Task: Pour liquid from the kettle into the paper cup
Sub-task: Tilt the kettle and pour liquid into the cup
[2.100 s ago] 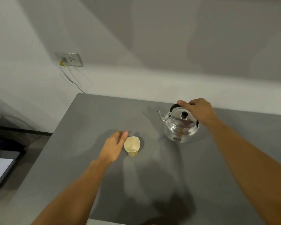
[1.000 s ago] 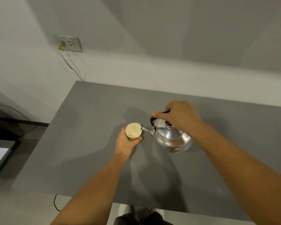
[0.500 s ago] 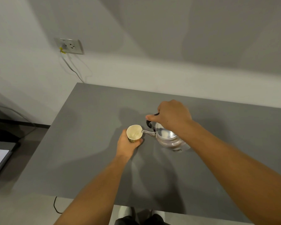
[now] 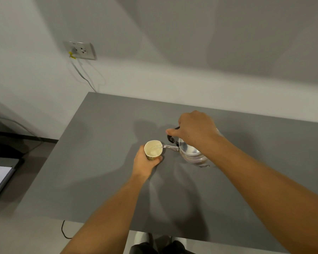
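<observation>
While the right hand is closed over the black arched handle of the shiny round metal kettle, it holds the kettle tilted spout-down toward the cup, with the thumb stretched along the handle. A thin clear stream runs from the slim metal spout, whose tip sits at the rim of the small cream paper cup with a yellow printed band. Wrapped around the cup's near side, the left hand grips it from below left, fingertips showing at its right. Cup and kettle sit just beside each other over the flat grey tabletop. Well beyond the cup, up on the pale wall, a white double socket plate has a grey cord hanging toward the table's far corner. Nothing lies between spout and cup.
</observation>
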### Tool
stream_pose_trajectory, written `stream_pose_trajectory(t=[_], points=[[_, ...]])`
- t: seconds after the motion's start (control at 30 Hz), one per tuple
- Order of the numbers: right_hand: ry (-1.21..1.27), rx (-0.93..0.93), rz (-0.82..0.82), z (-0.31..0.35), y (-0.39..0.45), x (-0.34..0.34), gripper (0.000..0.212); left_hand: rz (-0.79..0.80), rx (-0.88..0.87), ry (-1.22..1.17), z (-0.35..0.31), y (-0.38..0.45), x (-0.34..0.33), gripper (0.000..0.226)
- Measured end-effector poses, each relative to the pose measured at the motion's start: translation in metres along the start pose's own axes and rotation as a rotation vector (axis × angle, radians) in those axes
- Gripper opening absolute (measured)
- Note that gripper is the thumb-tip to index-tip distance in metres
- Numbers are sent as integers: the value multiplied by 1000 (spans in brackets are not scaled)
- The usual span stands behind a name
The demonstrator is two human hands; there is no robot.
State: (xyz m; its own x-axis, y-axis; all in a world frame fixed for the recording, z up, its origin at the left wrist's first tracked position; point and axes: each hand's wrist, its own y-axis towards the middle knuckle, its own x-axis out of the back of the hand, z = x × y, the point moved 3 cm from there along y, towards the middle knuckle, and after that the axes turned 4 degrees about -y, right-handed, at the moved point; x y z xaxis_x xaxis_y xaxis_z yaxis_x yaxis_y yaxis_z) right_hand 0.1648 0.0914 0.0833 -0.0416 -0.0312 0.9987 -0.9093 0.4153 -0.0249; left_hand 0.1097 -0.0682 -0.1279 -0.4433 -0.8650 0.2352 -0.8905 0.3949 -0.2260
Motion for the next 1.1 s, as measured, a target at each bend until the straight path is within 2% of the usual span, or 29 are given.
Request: stream_pose_trajectory(t=[1.1], points=[[-42,52,9,20,7,-2,54,3,11,10,1,0,0,58]])
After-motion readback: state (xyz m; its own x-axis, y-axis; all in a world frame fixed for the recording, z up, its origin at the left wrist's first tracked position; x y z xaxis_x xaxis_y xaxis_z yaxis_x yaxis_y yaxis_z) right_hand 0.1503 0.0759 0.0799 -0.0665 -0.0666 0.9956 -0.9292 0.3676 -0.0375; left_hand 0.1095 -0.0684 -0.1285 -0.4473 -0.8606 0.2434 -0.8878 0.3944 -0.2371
